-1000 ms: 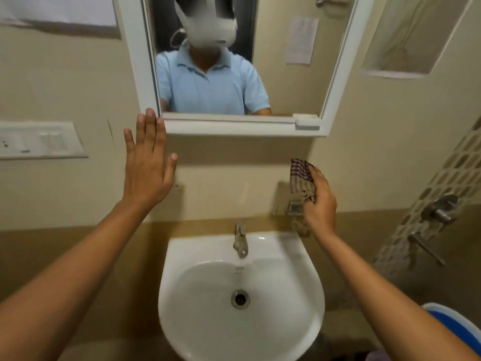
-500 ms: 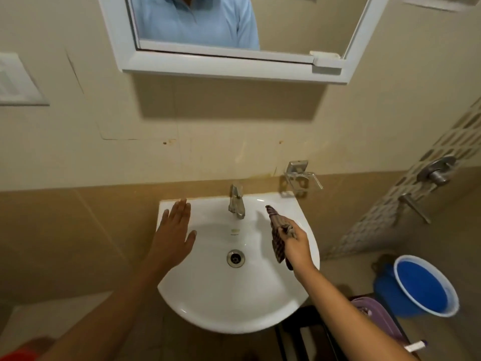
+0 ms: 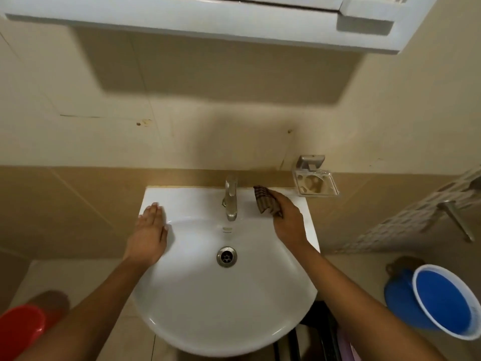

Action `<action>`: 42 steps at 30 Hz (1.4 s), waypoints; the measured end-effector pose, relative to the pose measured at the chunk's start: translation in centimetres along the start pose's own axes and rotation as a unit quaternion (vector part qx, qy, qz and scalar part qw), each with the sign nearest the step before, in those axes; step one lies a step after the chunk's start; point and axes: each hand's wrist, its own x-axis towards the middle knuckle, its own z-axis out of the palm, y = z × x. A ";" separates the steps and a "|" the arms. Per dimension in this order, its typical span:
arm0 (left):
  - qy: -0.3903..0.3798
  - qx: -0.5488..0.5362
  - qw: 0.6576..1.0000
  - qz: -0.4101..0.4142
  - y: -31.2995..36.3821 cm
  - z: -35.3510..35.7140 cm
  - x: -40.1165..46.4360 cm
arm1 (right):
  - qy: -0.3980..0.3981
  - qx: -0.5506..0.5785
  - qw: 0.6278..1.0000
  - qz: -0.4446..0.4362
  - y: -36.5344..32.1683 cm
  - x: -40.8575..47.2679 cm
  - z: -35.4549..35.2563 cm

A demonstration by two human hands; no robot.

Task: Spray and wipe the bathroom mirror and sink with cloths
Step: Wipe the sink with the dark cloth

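A white wall-mounted sink (image 3: 208, 308) fills the middle of the view, with a metal tap (image 3: 230, 200) at its back and a drain (image 3: 226, 256) in the bowl. My right hand (image 3: 289, 222) holds a dark checked cloth (image 3: 265, 200) against the sink's back ledge, right of the tap. My left hand (image 3: 149, 230) rests flat, fingers straight, on the sink's left rim. Only the white lower frame of the mirror (image 3: 208, 22) shows at the top edge.
An empty clear soap dish (image 3: 315, 182) is fixed to the wall right of the sink. A blue bucket (image 3: 440, 306) stands on the floor at right, a red container (image 3: 18, 327) at lower left. A wall tap (image 3: 455, 217) sticks out at far right.
The view tilted down from the mirror to the sink. Both hands came down from the wall; the right hand moved the cloth up to the ledge beside the tap, the left settled on the rim.
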 end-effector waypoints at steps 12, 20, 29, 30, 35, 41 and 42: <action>0.044 0.015 0.999 0.011 -0.7 1.9 -0.8 | -0.122 -0.324 0.914 -0.213 5.1 1.3 7.4; 0.062 0.009 0.998 0.007 -0.8 2.1 -0.7 | -0.121 -0.379 0.900 -0.177 11.2 3.0 -0.9; 0.067 0.009 0.998 0.016 -1.0 2.3 -0.6 | 0.015 -0.282 0.959 0.035 10.3 2.6 -0.1; 0.067 0.007 0.998 0.017 -1.0 2.3 -0.6 | 0.027 -0.310 0.950 0.008 10.0 2.7 0.6; 0.069 0.003 0.998 0.015 -0.9 2.2 -0.6 | -0.031 -0.323 0.940 -0.103 6.5 3.2 5.3; 0.066 0.000 0.998 0.015 -0.8 2.2 -0.6 | -0.053 -0.289 0.946 -0.136 2.9 2.5 10.5; 0.066 0.000 0.998 0.015 -0.8 2.2 -0.6 | -0.049 -0.292 0.946 -0.136 2.9 2.5 10.5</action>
